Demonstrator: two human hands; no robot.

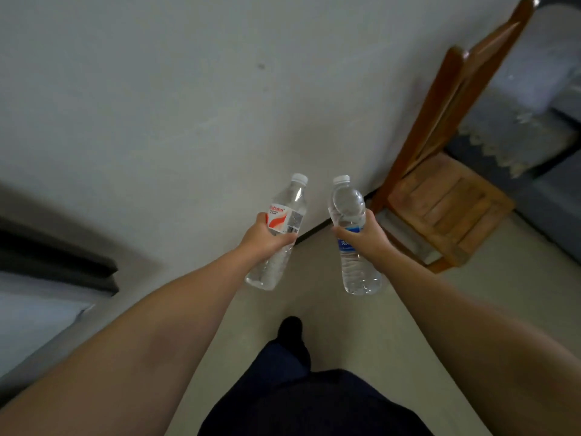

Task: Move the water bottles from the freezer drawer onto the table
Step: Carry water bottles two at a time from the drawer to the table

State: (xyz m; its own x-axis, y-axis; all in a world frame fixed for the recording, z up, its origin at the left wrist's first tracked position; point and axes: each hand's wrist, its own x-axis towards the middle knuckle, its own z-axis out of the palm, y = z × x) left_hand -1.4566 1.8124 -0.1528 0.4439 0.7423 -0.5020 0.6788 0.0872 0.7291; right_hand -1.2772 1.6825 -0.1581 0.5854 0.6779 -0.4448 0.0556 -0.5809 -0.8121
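My left hand (pixel 263 236) grips a clear water bottle with a red and white label (pixel 287 212) around its middle, cap tilted up and to the right. My right hand (pixel 366 236) grips a second clear water bottle with a blue label (pixel 349 202), held nearly upright. Both bottles have white caps and hang in the air in front of me, side by side and apart, above the floor. Neither the freezer drawer nor the table shows.
A white wall (pixel 188 105) rises straight ahead. A wooden chair (pixel 446 196) stands at the right against it, with a grey sofa (pixel 540 99) beyond. A white and dark appliance edge (pixel 56 278) sits at the left. My leg and foot (pixel 290 328) stand on the pale floor.
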